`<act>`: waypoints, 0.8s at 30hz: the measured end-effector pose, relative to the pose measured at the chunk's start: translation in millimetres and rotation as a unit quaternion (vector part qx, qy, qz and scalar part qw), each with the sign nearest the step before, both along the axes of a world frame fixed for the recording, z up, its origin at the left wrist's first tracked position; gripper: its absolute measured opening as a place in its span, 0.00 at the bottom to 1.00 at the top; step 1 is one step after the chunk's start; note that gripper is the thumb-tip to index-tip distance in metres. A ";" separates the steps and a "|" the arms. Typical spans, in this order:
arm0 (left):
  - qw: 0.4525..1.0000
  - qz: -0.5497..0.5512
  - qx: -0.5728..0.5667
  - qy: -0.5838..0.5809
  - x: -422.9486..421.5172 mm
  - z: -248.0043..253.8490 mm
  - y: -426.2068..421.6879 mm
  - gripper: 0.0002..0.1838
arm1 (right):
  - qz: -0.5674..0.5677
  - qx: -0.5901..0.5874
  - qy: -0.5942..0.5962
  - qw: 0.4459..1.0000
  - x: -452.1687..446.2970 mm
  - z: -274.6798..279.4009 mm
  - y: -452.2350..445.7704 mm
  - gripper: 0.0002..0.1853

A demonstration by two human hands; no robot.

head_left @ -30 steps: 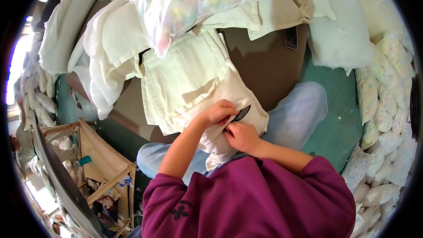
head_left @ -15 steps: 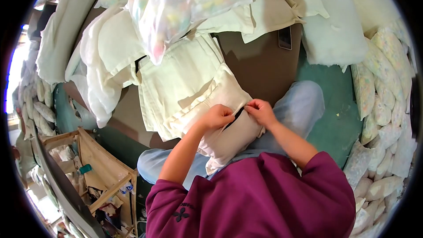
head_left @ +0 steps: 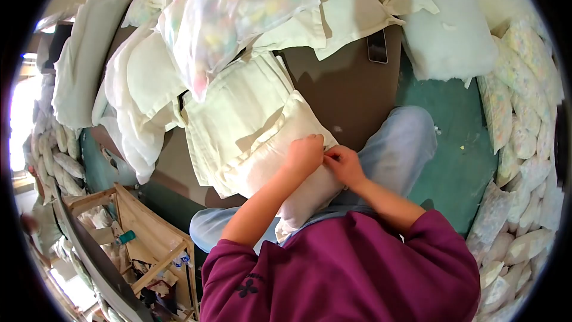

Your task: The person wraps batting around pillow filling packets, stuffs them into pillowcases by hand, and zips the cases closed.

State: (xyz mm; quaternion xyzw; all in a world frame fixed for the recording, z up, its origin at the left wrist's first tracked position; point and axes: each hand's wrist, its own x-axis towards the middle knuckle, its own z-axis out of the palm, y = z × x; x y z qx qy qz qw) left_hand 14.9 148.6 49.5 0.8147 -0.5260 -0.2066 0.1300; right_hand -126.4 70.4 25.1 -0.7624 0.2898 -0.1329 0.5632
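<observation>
- Head view: cream cushion (head_left: 313,198) lies against the jeans (head_left: 406,150), ruffled edge (head_left: 262,140) facing upper left, top corner pointing forward; long axis unclear.
- Left hand (head_left: 306,155) and right hand (head_left: 347,166) pinch its right side, fingertips together.

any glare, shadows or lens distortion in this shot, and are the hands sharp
In the head view, strong wide-angle curving and black corners; same view, a blown-out bright patch at the left edge, a shadow on the cream cloth beside the pillow, left hand and right hand fairly sharp.
</observation>
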 end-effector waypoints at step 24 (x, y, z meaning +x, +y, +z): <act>0.969 0.001 -0.110 -0.221 -32.4 0.4 1.3 0.02 | -0.041 0.200 0.082 0.976 7.8 -61.7 -16.6 0.12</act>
